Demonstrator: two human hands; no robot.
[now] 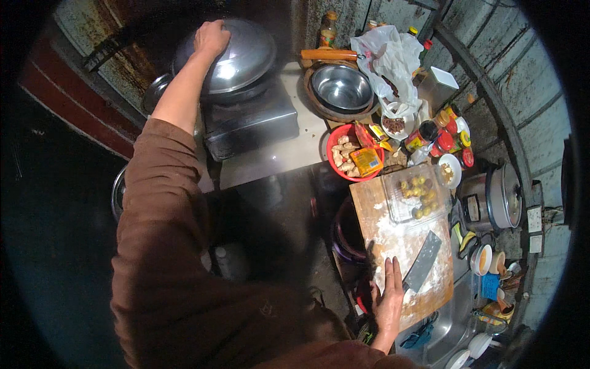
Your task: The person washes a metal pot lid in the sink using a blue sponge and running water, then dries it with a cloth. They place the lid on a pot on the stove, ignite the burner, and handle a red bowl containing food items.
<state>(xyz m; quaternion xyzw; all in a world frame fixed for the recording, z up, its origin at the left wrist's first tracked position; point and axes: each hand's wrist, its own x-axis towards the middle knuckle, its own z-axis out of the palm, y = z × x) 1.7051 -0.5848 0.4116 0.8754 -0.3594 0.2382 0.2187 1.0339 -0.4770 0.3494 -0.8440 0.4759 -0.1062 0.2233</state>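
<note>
My left hand [213, 38] is closed at the top of a domed metal lid [244, 60], and the knob under it is hidden. The lid covers a pan on a stainless-steel gas stove [253, 122]. My right hand [390, 295] is at the near edge of a wooden cutting board [366, 203] dusted with white flour. Its fingers are extended, with the thumb apart. Right beside it lies a cleaver [425, 263], blade flat on the board and handle partly hidden by the hand. A clear plastic container [396, 212] with several small yellow-green round pieces sits at the board's far end.
A red basket [330, 154] holds ginger and packets. Behind it, a steel bowl [342, 87] rests under a wooden-handled tool [328, 54]. Seasoning jars [443, 142], a white plastic bag [389, 55] and a rice cooker [491, 198] line the wall. A metal sink [445, 325] lies beside the board.
</note>
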